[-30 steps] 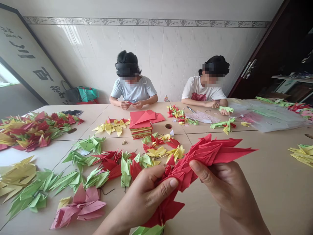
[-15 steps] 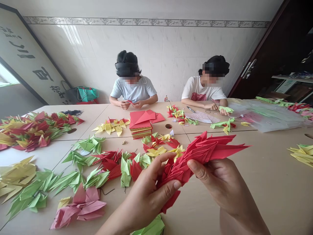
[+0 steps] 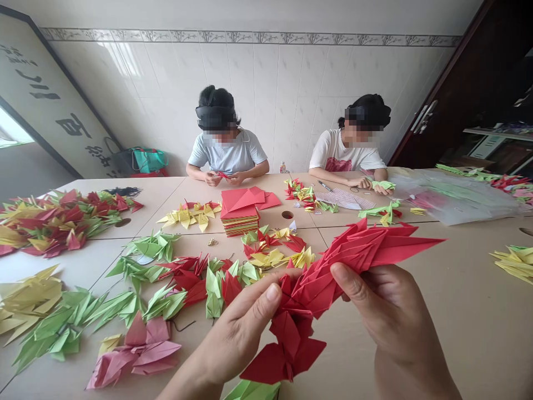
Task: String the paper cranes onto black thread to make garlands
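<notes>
- Red folded-paper strand (image 3: 353, 250) held up above the near side of the worktop (image 3: 478, 311); long pointed tips to the right, broader petal-like folds hanging at lower left.
- Right hand (image 3: 387, 311): grip closed on the strand's thick middle, thumb on the near face.
- Left hand (image 3: 245, 319): thumb and forefinger close together at the strand's left part; cannot tell whether they pinch it.
- Green folded paper (image 3: 254, 390) at the bottom edge, below the strand.
- Pink folded-paper piece (image 3: 137, 353) left of the left hand; beyond it, a green cluster (image 3: 154, 244).
- Paper stack (image 3: 240, 219) farther back, red sheets on top.
- Multicoloured pile (image 3: 62, 222) at far left; translucent plastic (image 3: 466, 203) at far right.
- Across the worktop, two seated people; one, in a pale blue shirt (image 3: 228, 153), holds small red paper (image 3: 225, 175).
</notes>
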Tool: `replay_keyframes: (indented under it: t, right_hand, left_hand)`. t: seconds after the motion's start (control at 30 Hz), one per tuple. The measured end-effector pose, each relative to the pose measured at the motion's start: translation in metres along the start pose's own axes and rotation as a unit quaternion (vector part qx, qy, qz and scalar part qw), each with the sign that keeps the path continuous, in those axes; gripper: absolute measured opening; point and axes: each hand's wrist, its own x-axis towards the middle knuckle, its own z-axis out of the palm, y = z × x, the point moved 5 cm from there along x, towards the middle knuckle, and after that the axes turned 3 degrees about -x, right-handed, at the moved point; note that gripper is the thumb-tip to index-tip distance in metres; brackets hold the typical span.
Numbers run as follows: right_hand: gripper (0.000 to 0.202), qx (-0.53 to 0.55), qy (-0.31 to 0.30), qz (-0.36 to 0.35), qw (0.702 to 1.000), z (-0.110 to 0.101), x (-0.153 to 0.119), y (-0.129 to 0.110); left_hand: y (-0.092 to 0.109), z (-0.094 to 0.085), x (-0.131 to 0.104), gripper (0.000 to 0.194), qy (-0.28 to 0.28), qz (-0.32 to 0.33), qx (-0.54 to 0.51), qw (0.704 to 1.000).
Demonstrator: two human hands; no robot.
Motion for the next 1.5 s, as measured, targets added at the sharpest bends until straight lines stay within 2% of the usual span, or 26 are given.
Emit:
replay_keyframes:
  t: [0.13,0.27,0.47,0.6,0.67,0.77,0.9,1.03,1.2,1.27,1.37,1.5]
  right_hand:
    - [0.030,-0.006,-0.008,-0.039,0.999,-0.003,0.002,0.000]
    - [0.035,-0.021,0.002,-0.038,0.999,-0.005,0.002,0.003]
    - [0.032,0.016,-0.006,-0.041,0.999,0.000,-0.001,-0.004]
    - [0.032,0.041,-0.026,-0.027,0.998,0.004,-0.003,-0.005]
    - [0.033,0.043,-0.009,-0.023,0.999,0.002,-0.004,-0.004]
    - [0.035,0.044,0.028,-0.015,0.999,-0.002,-0.004,-0.002]
    - [0.035,0.041,0.052,-0.033,0.997,-0.001,-0.005,-0.003]
    - [0.033,0.010,0.085,-0.040,0.996,-0.002,-0.004,-0.003]
    - [0.026,-0.017,0.137,-0.034,0.990,-0.011,-0.002,0.002]
    - [0.026,-0.008,0.156,-0.022,0.987,-0.015,-0.003,0.007]
    - [0.033,0.047,0.177,-0.006,0.983,-0.018,-0.007,0.015]
    - [0.041,0.118,0.154,-0.029,0.981,-0.015,-0.009,0.016]
  left_hand:
    - [-0.003,-0.001,0.000,0.043,0.010,-0.020,-0.006,1.000]
    - [-0.007,-0.002,-0.001,0.040,0.012,-0.009,-0.027,1.000]
    - [-0.004,0.011,0.002,0.048,-0.100,-0.009,-0.092,0.991]
    - [-0.006,0.015,0.004,0.042,-0.124,-0.049,-0.088,0.987]
    - [-0.008,0.014,0.004,0.032,-0.115,-0.061,-0.049,0.990]
    - [-0.006,0.012,0.004,0.022,-0.094,-0.053,0.066,0.992]
    - [-0.001,0.014,0.003,0.006,-0.075,-0.044,0.255,0.963]
    - [0.000,0.015,0.002,0.013,-0.068,-0.021,0.337,0.939]
    - [-0.007,0.007,-0.002,0.050,-0.032,-0.006,0.294,0.955]
    - [-0.007,0.004,-0.003,0.056,-0.025,-0.006,0.259,0.965]
    - [-0.006,0.003,-0.002,0.046,-0.032,-0.019,0.193,0.980]
    - [-0.003,0.005,0.002,0.032,-0.054,-0.039,0.148,0.987]
